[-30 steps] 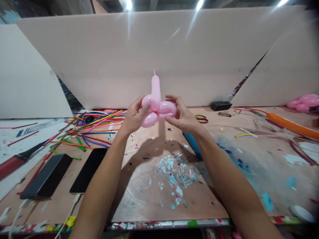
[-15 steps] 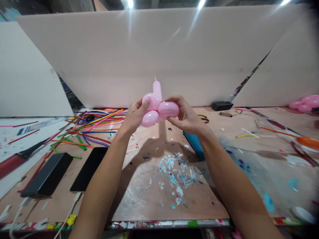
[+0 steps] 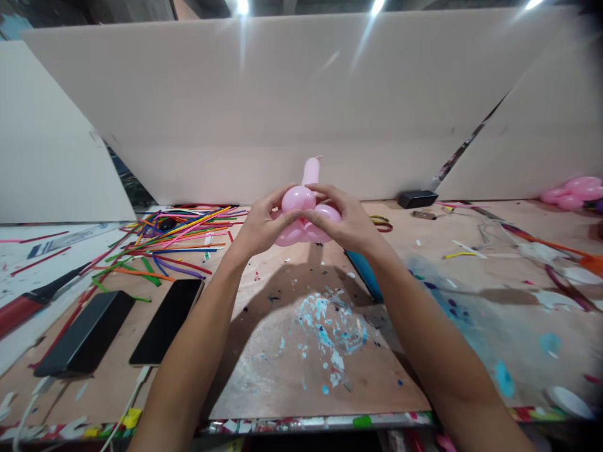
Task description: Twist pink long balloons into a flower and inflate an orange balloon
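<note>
A pink twisted balloon [image 3: 299, 198] is held up above the table between both hands, with several rounded bubbles bunched together and one straight segment pointing upward to a thin uninflated tip. My left hand [image 3: 262, 225] grips its left side, the thumb laid across the front of the bubbles. From the right, my right hand [image 3: 347, 216] closes round the other bubbles, its thumb meeting the left thumb near the middle. The fingers behind the balloon are partly hidden.
Uninflated balloons [image 3: 188, 232] in many colours lie at left, near a black phone [image 3: 167, 323], a dark box-shaped device [image 3: 87, 333] and a red-handled tool [image 3: 21, 311]. Scissors [image 3: 382, 222], a blue object [image 3: 365, 275] and another pink balloon [image 3: 581, 187] are at right. A white panel [image 3: 264, 113] stands behind.
The balloon has been turned in the hands, so its bubbles sit differently and the upright segment has shifted right. Both hands have come closer together, thumbs now meeting in front.
</note>
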